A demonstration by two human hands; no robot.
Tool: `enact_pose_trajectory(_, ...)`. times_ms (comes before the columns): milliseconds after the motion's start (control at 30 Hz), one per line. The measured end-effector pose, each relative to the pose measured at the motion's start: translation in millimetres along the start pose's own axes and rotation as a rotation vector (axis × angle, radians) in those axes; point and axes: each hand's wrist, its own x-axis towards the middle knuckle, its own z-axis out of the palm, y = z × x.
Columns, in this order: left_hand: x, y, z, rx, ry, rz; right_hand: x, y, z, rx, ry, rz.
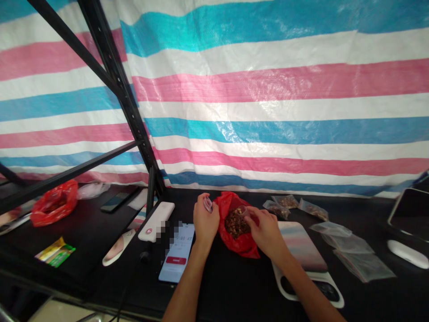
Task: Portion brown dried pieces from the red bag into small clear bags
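A red plastic bag (246,248) lies open on the black table, full of brown dried bits (234,225). My left hand (205,222) is at the bag's left edge, fingers closed on a small clear bag (208,204). My right hand (264,230) reaches into the red bag from the right and pinches a small clear scoop or cup (241,211) over the brown bits. A flat scale (303,255) lies just right of my right wrist.
Small filled clear bags (288,203) lie behind the scale, empty ones (355,255) to its right. A phone (177,257) and a white power bank (157,221) lie left of the red bag. Further left are another red bag (55,202), a black rack post (134,120) and a green packet (56,254).
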Motion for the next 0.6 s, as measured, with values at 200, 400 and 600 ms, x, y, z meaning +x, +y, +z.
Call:
enact_pose_trajectory(200, -11.4, 13.6, -1.7, 0.166, -0.197, 0.252, 2.3, -0.3, -3.7, 0.183, 0.169, -0.169)
enact_pose_trajectory(400, -21.0, 16.5, 0.8, 0.223, -0.412, 0.38, -3.0, -9.3, -4.7, 0.186, 0.078, -0.35)
enact_pose_trajectory(600, -21.4, 18.5, 5.0, 0.206, -0.517, 0.396, -5.3, -6.2, -6.5, 0.144, 0.112, -0.467)
